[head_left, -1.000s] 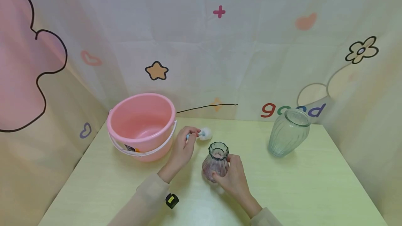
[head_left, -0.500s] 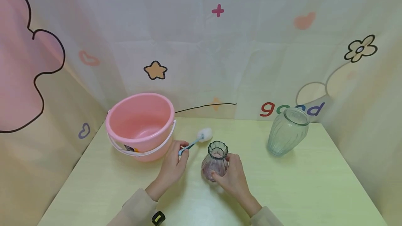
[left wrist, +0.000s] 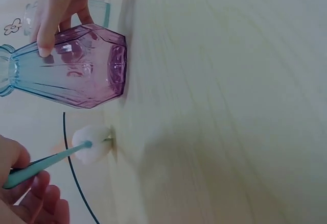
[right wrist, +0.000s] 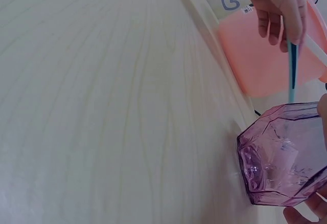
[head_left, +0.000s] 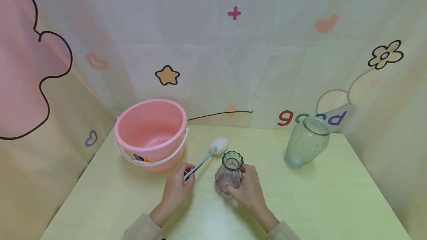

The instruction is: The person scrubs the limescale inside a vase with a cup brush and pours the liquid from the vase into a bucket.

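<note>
My left hand (head_left: 177,185) pinches the blue handle of a bottle brush (head_left: 203,163) between thumb and fingers. The brush slants away from the hand, its white head (left wrist: 92,145) at the far end, left of and behind a small vase. That vase (head_left: 229,177) is faceted glass, greenish at the scalloped rim and purple at the base. It is upright, and my right hand (head_left: 248,190) grips its right side, thumb in front and fingers behind. In the right wrist view, the vase (right wrist: 281,157) hides the brush head.
A pink bucket (head_left: 150,155) with a white bail handle stands at the back left of the pale table (head_left: 333,195). A taller, clear greenish glass vase (head_left: 307,143) stands at the back right. A printed curtain (head_left: 200,47) hangs behind the table.
My left hand has drawn back towards me and to the left, and more of the brush handle shows. The brush head has hardly shifted. My right hand and the small vase stay put.
</note>
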`<act>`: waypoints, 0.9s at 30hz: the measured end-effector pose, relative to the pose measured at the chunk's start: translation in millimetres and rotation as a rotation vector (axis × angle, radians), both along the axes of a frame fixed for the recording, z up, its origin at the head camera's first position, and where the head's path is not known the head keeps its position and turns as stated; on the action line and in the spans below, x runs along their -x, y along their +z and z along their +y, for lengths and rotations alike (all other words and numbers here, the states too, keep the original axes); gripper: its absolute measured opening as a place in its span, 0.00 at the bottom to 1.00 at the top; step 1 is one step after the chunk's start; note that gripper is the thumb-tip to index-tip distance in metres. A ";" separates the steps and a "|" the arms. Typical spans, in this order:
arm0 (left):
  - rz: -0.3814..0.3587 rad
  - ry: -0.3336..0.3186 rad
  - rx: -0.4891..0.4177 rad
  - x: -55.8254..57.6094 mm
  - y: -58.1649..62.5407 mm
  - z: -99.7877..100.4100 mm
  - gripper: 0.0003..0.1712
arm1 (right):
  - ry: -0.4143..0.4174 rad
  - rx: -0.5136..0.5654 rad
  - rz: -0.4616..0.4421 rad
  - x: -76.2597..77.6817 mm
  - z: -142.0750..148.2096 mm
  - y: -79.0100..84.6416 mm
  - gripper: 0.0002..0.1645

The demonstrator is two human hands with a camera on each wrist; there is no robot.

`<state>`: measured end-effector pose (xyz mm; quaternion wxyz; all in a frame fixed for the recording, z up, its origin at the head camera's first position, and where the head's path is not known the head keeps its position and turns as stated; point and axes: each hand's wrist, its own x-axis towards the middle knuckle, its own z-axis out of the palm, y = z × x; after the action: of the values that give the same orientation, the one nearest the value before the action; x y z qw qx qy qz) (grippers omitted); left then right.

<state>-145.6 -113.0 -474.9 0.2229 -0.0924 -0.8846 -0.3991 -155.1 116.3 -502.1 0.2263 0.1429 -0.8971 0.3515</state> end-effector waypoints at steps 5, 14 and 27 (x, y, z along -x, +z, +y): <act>-0.153 0.041 0.086 -1.5 -4.3 -8.6 0.10 | -0.005 0.004 -0.011 -1.8 -0.2 0.0 0.40; -0.317 -0.018 0.197 0.0 -8.1 -19.1 0.12 | 0.010 0.023 -0.039 -2.5 -0.6 -0.6 0.42; -0.332 -0.088 0.257 4.4 -13.2 -24.3 0.13 | 0.059 0.040 -0.028 -6.6 -0.1 -3.1 0.44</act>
<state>-149.9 -137.3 -488.1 0.0426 -0.0916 -0.9479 -0.3020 -148.5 116.2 -505.3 0.2061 0.1598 -0.8884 0.3778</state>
